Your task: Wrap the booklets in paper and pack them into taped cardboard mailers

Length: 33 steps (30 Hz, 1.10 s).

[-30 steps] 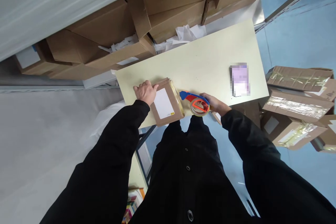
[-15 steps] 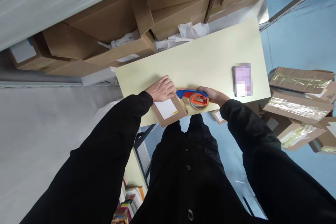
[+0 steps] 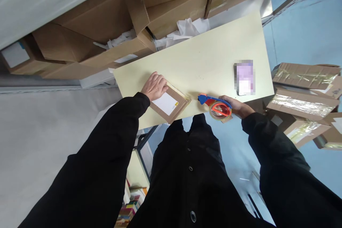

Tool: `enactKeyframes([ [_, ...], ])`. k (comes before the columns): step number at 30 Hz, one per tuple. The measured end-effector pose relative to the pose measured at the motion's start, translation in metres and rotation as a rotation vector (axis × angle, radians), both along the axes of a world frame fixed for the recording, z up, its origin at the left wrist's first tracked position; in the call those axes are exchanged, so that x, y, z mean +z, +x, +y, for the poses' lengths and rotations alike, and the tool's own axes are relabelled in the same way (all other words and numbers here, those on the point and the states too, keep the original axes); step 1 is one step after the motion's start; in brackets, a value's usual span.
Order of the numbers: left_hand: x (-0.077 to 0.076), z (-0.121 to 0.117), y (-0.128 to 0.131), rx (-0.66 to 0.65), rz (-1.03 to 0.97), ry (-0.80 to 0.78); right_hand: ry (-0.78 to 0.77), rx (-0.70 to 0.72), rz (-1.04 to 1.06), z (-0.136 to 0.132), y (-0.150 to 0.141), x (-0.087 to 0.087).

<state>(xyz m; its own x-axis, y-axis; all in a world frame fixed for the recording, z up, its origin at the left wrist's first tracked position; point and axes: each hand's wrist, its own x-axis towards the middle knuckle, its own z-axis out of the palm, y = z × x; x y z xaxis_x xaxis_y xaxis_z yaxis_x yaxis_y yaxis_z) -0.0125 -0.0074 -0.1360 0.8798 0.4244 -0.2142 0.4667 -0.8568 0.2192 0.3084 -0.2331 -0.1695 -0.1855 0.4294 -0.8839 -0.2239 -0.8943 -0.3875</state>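
My left hand is closed over the upper left corner of a small cardboard box, which lies at the table's near edge. A white label with a small yellow mark covers part of its top. To the right, my right hand grips a blue and orange tape dispenser fitted with a roll of clear tape. Between the dispenser's blue front end and the box there is a gap. Some right-hand fingers are hidden behind the dispenser.
The pale table carries a blurred purple and white item at its right. Large open cartons with white paper line the back. Taped boxes are stacked at the right, and books show at lower left.
My right hand has drawn the tape dispenser to the right, away from the box edge. My left hand stays on the box, and the view has shifted slightly.
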Motion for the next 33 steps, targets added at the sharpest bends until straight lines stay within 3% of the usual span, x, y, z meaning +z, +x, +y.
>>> enactKeyframes([
  [4, -0.002, -0.002, -0.013, 0.188, 0.054, 0.064, -0.036, -0.054, 0.06, -0.008, -0.003, 0.004],
  [9, -0.002, -0.02, -0.029, 0.493, 0.134, 0.136, -0.012, -0.08, -0.059, 0.028, -0.04, 0.02],
  [12, 0.007, -0.034, -0.037, 0.598, 0.187, 0.166, 0.035, -0.063, -0.078, 0.05, -0.053, 0.022],
  [14, 0.015, -0.04, -0.036, 0.551, 0.157, 0.172, 0.059, -0.06, -0.064, 0.058, -0.054, 0.019],
  [15, 0.019, -0.041, -0.032, 0.467, 0.123, 0.157, 0.061, -0.06, -0.054, 0.06, -0.054, 0.017],
  [19, 0.023, -0.035, 0.001, -0.095, 0.003, -0.041, 0.023, -0.068, -0.04, 0.067, -0.05, 0.014],
  [21, 0.018, -0.03, 0.018, -0.25, 0.014, -0.106, 0.011, -0.063, -0.033, 0.069, -0.05, 0.013],
  [26, 0.005, -0.029, 0.028, -0.169, 0.15, -0.091, 0.021, -0.085, 0.014, 0.061, -0.051, 0.003],
  [33, 0.01, -0.035, 0.025, -0.037, 0.195, -0.109, -0.022, -0.162, -0.015, 0.032, -0.036, -0.002],
])
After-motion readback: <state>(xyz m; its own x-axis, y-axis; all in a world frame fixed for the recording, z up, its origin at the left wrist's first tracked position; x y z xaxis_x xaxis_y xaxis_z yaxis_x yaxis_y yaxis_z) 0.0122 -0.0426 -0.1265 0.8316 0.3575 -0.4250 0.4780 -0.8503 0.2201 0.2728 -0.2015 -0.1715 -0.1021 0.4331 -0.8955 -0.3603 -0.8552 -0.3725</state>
